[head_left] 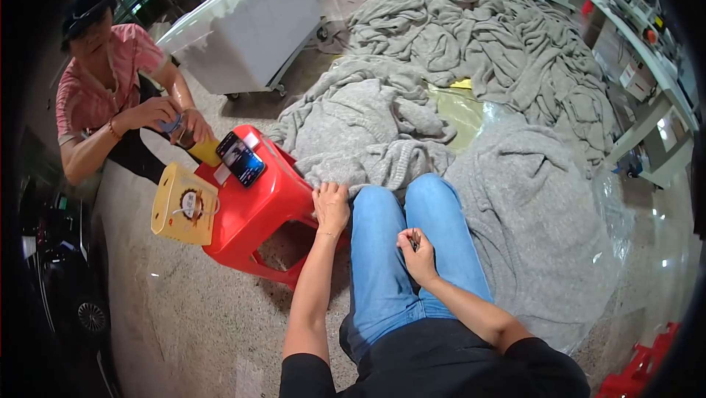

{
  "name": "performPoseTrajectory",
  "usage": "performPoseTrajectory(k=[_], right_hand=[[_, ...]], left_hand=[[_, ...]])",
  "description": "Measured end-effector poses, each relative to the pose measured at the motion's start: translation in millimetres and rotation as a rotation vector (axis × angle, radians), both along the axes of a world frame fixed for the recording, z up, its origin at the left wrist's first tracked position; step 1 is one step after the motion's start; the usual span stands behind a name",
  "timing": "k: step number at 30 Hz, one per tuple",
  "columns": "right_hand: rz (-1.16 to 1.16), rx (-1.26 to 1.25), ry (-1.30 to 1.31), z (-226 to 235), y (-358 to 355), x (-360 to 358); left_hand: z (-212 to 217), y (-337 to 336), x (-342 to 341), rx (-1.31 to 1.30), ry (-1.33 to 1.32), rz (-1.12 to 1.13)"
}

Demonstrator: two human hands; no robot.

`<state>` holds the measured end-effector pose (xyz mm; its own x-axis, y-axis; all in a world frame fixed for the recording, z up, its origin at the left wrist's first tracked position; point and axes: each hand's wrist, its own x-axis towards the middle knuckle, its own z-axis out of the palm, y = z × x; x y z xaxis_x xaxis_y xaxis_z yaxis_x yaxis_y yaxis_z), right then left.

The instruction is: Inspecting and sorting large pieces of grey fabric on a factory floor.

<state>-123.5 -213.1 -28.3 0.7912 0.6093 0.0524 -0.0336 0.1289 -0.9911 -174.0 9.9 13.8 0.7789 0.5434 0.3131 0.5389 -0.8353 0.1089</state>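
I sit with my legs in blue jeans [401,251] stretched toward a big heap of grey knitted garments [456,74] on the floor. My left hand [331,205] lies palm down at the edge of the nearest grey garment [368,133], beside a red plastic stool [254,207]. Resting over my right thigh, my right hand [418,251] is closed around a small dark tool [415,240]; its kind is too small to tell.
A phone [240,158] with a lit screen lies on the red stool, and a yellow box [184,203] leans against it. At the left a person in a pink shirt [103,96] crouches, handling a yellow bottle. White carts stand behind; a workbench lines the right.
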Motion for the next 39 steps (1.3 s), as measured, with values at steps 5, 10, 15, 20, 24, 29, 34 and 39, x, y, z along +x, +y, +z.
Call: performPoseTrajectory(k=[5,10,15,20,24,29,34,39], right_hand=[[-0.126,-0.116,-0.27,46,23,42],[-0.38,-0.204,-0.605,63,92,107],[-0.143,-0.731,-0.342,42,124,165],[-0.366,-0.711,-0.363,41,112,201],[-0.276,-0.633,-0.497,127,69,233],[0.502,-0.206,-0.297,217,40,182],[0.56,-0.196,-0.116,215,16,152],[0.294,-0.339,-0.413,69,-3,188]], left_hand=[[48,-20,14,-0.17,-0.527,-0.13],[135,-56,-9,-0.68,-0.975,-0.195],[186,-81,-28,-0.655,-1.28,-0.318],[204,-54,-47,-0.541,-1.367,-0.169],[169,-24,-33,-0.149,-0.639,0.053],[154,-89,51,-0.229,-0.495,-0.421],[131,-92,76,-0.839,-0.592,-0.381],[112,-69,15,-1.283,-0.782,-0.319]])
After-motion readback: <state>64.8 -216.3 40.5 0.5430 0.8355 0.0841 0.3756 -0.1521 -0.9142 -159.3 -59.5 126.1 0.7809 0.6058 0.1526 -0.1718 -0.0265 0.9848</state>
